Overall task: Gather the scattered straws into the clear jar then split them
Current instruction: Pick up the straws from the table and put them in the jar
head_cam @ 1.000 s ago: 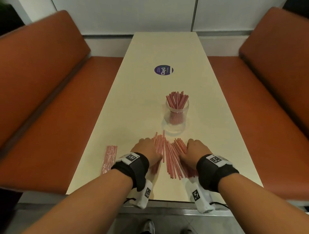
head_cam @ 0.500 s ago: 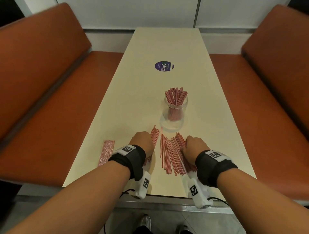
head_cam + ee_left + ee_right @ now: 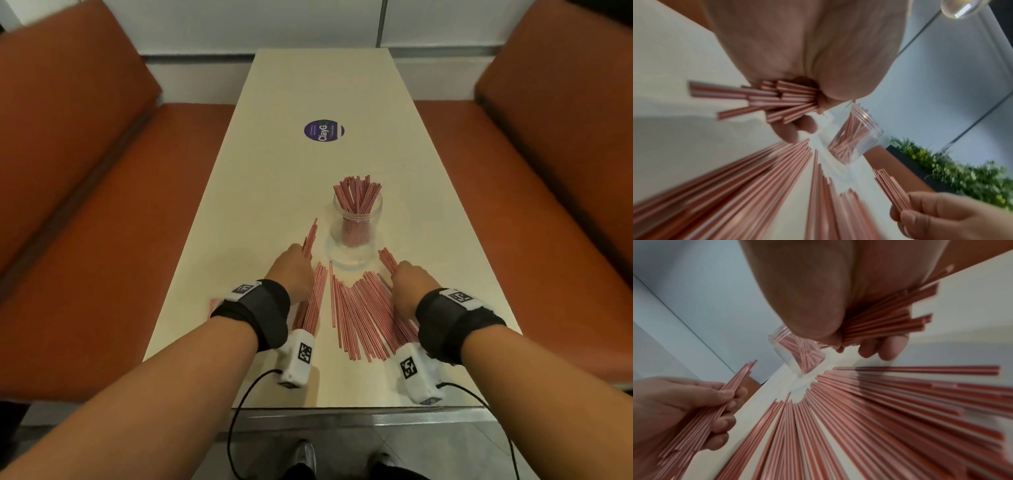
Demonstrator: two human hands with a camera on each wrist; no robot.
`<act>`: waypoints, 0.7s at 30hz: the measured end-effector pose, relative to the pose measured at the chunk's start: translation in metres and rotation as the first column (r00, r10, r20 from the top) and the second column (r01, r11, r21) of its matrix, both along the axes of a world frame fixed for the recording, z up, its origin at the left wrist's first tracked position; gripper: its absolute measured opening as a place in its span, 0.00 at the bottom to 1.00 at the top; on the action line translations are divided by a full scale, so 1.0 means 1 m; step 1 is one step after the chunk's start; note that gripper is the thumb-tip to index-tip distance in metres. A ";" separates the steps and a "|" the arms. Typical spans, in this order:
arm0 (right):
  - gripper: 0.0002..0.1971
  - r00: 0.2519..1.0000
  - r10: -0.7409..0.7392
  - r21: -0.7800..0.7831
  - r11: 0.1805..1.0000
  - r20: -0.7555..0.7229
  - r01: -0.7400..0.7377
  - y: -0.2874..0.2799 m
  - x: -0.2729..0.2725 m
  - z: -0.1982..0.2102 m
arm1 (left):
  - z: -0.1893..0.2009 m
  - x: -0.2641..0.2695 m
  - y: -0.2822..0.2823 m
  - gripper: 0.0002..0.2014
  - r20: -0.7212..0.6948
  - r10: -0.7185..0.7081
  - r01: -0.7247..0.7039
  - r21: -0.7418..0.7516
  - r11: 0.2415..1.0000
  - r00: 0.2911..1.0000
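Our left hand (image 3: 291, 270) and right hand (image 3: 409, 281) each hold a bundle of straws (image 3: 359, 315); the clear jar (image 3: 356, 219) is part-filled, many left on the surface (image 3: 274, 171).

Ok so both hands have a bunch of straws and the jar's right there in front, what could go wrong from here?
The clear jar already holds a spread fan of straws, so a new bunch may catch on their tips or tip the jar.

The left hand and right hand each pinch an uneven bunch, so straws could slip out when lifted.

The loose straws on the table lie between the hands, and a wrist could scatter them.
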State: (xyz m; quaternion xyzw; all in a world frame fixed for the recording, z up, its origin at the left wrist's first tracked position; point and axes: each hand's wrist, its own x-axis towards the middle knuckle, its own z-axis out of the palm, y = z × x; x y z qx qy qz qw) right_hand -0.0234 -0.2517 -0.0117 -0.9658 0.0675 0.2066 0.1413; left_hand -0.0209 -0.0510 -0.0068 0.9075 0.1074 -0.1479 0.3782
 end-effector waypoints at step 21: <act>0.14 0.935 -0.125 0.391 0.920 0.331 -0.016 -0.043 0.074 0.034 | 0.063 0.123 -0.097 0.09 0.257 0.246 0.008 -0.705 0.709 0.935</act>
